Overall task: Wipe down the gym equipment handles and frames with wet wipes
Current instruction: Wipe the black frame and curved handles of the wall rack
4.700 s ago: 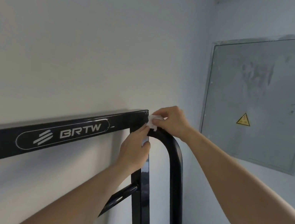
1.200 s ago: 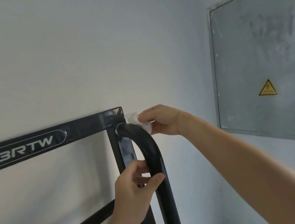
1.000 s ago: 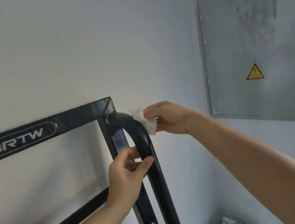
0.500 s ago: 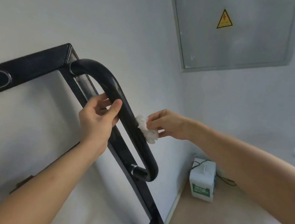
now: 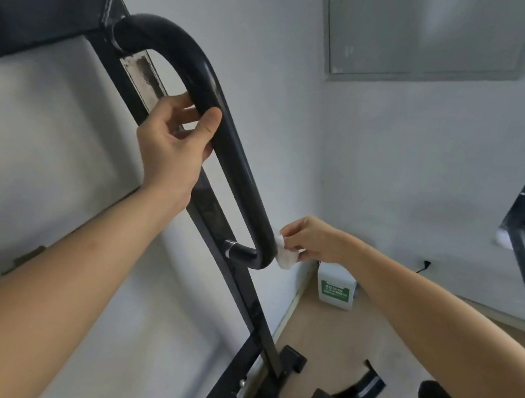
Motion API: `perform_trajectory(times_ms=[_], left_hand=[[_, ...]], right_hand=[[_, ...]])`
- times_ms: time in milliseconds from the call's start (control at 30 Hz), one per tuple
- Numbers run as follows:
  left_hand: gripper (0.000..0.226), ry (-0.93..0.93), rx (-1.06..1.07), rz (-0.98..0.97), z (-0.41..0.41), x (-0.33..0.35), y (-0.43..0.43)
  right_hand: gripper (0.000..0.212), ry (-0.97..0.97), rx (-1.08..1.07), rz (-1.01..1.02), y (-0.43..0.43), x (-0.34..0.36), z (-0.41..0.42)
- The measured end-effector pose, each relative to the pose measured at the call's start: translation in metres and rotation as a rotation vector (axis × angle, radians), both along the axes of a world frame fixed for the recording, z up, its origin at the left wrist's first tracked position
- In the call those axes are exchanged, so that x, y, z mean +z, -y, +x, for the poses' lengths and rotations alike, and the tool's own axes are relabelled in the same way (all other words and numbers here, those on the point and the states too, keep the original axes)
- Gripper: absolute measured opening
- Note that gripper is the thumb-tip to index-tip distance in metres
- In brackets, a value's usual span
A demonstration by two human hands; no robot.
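Wipe [image 5: 286, 258], pinched in my right hand [image 5: 310, 238], presses the handle [image 5: 240, 177] at its lower bend; my left hand [image 5: 169, 145] grips it toward 11 o'clock. Next: round that bend.

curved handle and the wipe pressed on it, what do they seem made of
The curved handle: likely metal tube with a glossy black coating; bright streaks run along its bend. The wipe: a thin, soft white sheet, probably nonwoven cloth or tissue; it crumples in folds where the right hand pinches it.
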State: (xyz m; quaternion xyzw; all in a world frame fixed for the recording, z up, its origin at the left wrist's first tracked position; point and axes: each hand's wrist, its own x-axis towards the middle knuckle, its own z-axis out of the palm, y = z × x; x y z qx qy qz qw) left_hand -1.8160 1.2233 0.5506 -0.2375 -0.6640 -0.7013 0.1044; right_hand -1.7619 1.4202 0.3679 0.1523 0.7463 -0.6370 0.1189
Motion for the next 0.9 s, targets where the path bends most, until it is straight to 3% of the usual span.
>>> perform_trajectory(times_ms=[133, 433, 500, 600, 733, 900], left_hand=[[0.024, 0.024, -0.016, 0.011, 0.006, 0.0, 0.001], [0.017, 0.141, 0.023, -0.136, 0.04, -0.061, 0.029], [0.018, 0.175, -0.099, -0.305, 0.045, -0.091, 0.039], [0.036, 0.279, -0.439, -0.542, 0.058, -0.122, 0.049], [0.04, 0.501, -0.604, -0.364, 0.074, -0.141, 0.054], [0.023, 0.604, -0.453, -0.123, 0.08, -0.161, 0.057]], right_hand=[[0.015, 0.003, -0.08, 0.202, 0.007, -0.007, 0.026], [0.014, -0.308, -0.361, 0.084, 0.05, 0.014, 0.072], [0.014, -0.363, -0.364, 0.085, 0.056, 0.021, 0.078], [0.011, -0.406, -0.311, 0.078, 0.065, 0.027, 0.085], [0.008, -0.442, -0.334, 0.097, 0.076, 0.026, 0.093], [0.01, -0.4, -0.333, 0.04, 0.092, 0.031, 0.097]])
